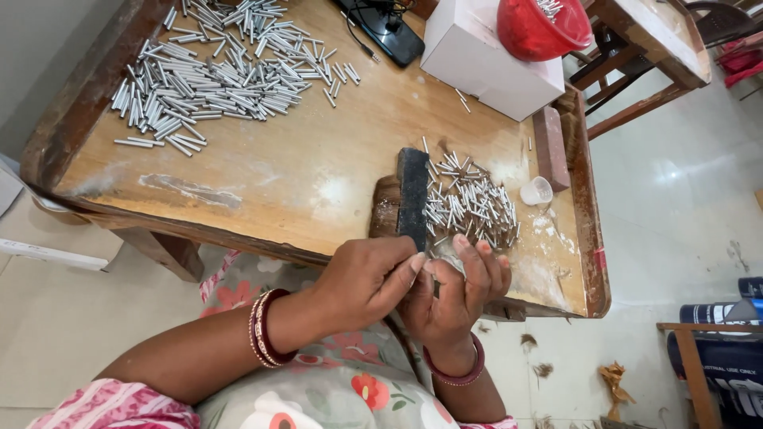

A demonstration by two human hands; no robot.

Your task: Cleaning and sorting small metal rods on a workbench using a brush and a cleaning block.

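Observation:
My left hand (pixel 367 280) and my right hand (pixel 459 295) meet at the near edge of the wooden table (pixel 302 183). Both pinch a small silvery piece (pixel 445 256) between their fingertips, the left from the side, the right cupping it from below. Just beyond the hands lies a heap of short metal tubes (pixel 470 205) beside a dark upright block (pixel 412 195). A much larger spread of longer metal tubes (pixel 214 67) covers the table's far left.
A white box (pixel 485 67) with a red bowl (pixel 542 28) on it stands at the back right. A small clear cup (pixel 536 191) and a reddish brick (pixel 550 147) sit near the right edge. A dark device with cable (pixel 385 32) lies at the back.

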